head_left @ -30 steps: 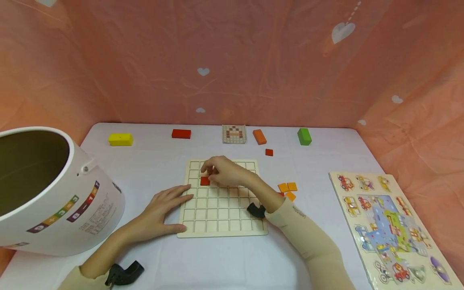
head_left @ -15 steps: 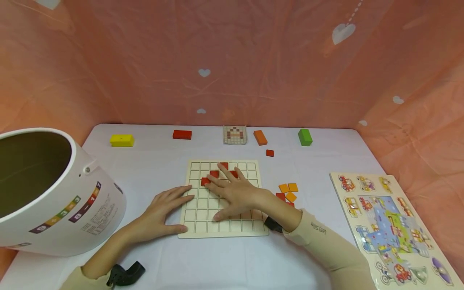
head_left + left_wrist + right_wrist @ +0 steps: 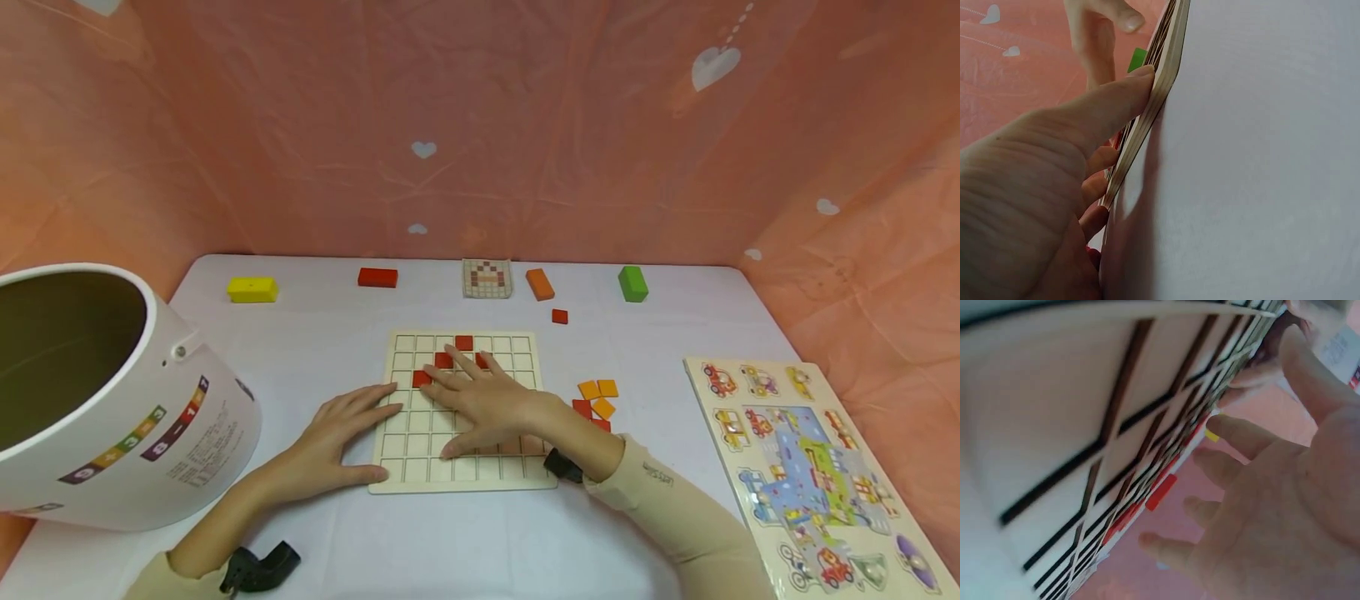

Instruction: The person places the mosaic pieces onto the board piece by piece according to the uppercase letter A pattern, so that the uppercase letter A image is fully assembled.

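Note:
A pale wooden grid board (image 3: 420, 471) lies in the middle of the white table. Red square tiles (image 3: 464, 342) sit in its upper cells. My right hand (image 3: 480, 400) lies flat on the board, fingers spread and straight, fingertips near the red tiles. My left hand (image 3: 337, 433) rests flat against the board's left edge; its fingers (image 3: 1116, 100) press the board's side (image 3: 1154, 106) in the left wrist view. The right wrist view shows the grid cells (image 3: 1085, 425) close up with the straight right fingers (image 3: 1241, 434) over them.
Loose orange and red tiles (image 3: 596, 396) lie right of the board. A big white bucket (image 3: 97, 392) stands at left. A vehicle puzzle (image 3: 802, 467) lies at right. Along the back are yellow (image 3: 252, 289), red (image 3: 377, 277), orange (image 3: 537, 283) and green (image 3: 632, 283) blocks and a pattern card (image 3: 487, 277).
My right hand has gone from pinching a tile at the board's upper left to lying flat with spread fingers. More red tiles now show on the board. The left hand stayed put.

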A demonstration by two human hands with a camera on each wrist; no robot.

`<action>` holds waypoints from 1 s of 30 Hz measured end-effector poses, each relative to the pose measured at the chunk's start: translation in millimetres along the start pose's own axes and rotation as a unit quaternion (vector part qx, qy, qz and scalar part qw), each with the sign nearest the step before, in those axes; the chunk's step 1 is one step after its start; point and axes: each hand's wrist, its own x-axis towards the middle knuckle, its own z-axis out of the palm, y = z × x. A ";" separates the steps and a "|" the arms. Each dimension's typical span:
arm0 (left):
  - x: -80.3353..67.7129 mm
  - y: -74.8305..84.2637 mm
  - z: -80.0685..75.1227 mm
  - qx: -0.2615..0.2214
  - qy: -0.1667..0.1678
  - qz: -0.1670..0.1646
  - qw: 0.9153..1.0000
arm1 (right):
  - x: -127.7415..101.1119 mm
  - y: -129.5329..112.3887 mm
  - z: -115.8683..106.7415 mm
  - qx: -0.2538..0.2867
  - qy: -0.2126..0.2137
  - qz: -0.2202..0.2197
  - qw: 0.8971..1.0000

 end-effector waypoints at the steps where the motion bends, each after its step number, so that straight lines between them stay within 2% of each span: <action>1: 0.2 0.2 0.0 0.000 0.000 0.001 1.000 | -3.3 3.0 -0.7 0.017 0.006 -0.002 1.000; 6: 1.2 1.7 -0.1 0.000 0.001 0.002 1.000 | -33.5 28.3 -4.2 0.113 0.057 0.011 0.992; 8: 1.3 2.4 -0.4 0.001 0.000 0.002 1.000 | -50.7 40.4 -4.6 0.159 0.077 0.026 0.984; 12: 1.0 3.4 -1.2 0.000 0.001 -0.003 1.000 | -83.8 64.7 -0.5 0.253 0.107 0.046 0.960; 15: 0.6 3.3 -1.4 0.000 0.000 -0.005 1.000 | -102.5 80.8 7.6 0.283 0.124 0.048 0.950; 17: 0.9 3.2 -1.1 0.000 0.000 -0.005 1.000 | -112.0 88.3 14.2 0.289 0.132 0.054 0.947; 21: 1.2 2.8 -0.5 0.001 -0.001 -0.005 1.000 | -120.7 95.4 24.8 0.270 0.140 0.069 0.950; 30: 0.2 2.9 -1.3 -0.002 0.000 -0.004 1.000 | -117.5 94.4 27.1 0.204 0.157 0.088 0.962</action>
